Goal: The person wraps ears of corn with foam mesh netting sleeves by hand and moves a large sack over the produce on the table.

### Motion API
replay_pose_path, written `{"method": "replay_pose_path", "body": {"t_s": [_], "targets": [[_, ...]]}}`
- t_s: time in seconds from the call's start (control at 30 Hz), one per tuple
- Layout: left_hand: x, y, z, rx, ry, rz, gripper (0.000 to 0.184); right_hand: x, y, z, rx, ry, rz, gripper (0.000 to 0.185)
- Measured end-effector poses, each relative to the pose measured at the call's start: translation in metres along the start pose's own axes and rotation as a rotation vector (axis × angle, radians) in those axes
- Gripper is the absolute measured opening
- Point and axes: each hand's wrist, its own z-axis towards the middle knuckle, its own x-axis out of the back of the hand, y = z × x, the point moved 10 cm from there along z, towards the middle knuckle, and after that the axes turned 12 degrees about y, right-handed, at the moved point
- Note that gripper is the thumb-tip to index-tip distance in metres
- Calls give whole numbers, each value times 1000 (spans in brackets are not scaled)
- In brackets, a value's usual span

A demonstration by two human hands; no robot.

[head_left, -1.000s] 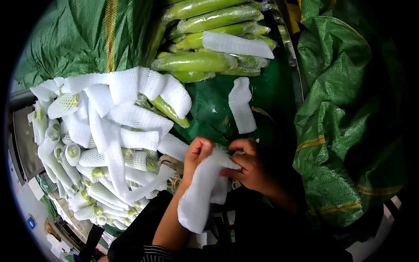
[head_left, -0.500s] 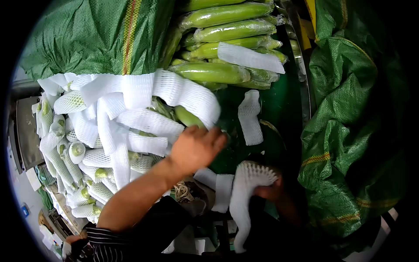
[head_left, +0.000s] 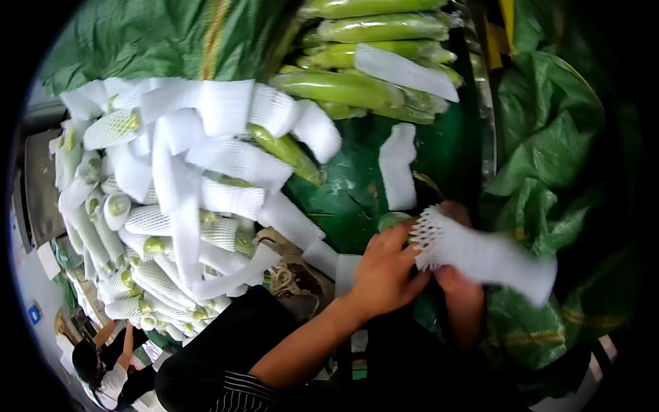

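My left hand (head_left: 386, 269) is closed at the frilled mouth of a white foam net sleeve (head_left: 491, 255). Past its knuckles shows the rounded pale green end of a film-wrapped long vegetable (head_left: 393, 220), mostly hidden by the fingers. My right hand (head_left: 461, 280) is wrapped round the sleeve from below, close to the mouth. The sleeve's far end points right and is blurred. Up and to the left, another wrapped long green vegetable (head_left: 292, 154) lies partly under loose foam sleeves (head_left: 274, 161).
Wrapped green vegetables (head_left: 343, 88) are stacked at the top, one flat sleeve (head_left: 406, 72) across them. Another sleeve (head_left: 398, 168) lies on the green surface (head_left: 350, 206). Sleeved vegetables (head_left: 158, 275) pile at left. Green woven sacks (head_left: 549, 137) flank both sides. A person (head_left: 103, 371) is at lower left.
My left hand has moved down and right from the vegetables to the sleeve's mouth. The sleeve, which hung downward in my right hand, now stretches out to the right.
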Motion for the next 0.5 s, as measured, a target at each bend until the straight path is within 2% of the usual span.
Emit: {"method": "replay_pose_path", "body": {"t_s": [0.07,0.1,0.13,0.2,0.27,0.3,0.33,0.4,0.43,0.47,0.5], "targets": [[-6,-3,-9,73,40,-341,31,17,6,6,-75,-48,6,41],[-17,-27,-27,172,64,-493,25,25,11,11,-56,-56,-49,40],[-54,-83,-78,799,63,-952,30,28,11,14,-24,-58,-33,40],[-54,-82,-64,959,336,-1472,36,46,16,26,43,75,-266,32],[-69,-139,-95,1044,380,-1267,42,65,31,41,91,184,-483,24],[-78,-180,-106,955,421,-1152,34,91,55,60,146,134,-256,17],[-66,-218,-129,1102,339,-650,28,116,77,71,199,46,-303,21],[-32,-227,-115,822,256,98,38,203,134,96,262,183,-222,28],[-14,-193,-85,511,280,340,62,206,128,95,265,261,-491,43],[-9,-133,-50,159,146,495,84,171,112,85,286,294,-633,39],[-4,-118,-44,182,166,269,92,116,96,70,307,297,-711,34]]}}
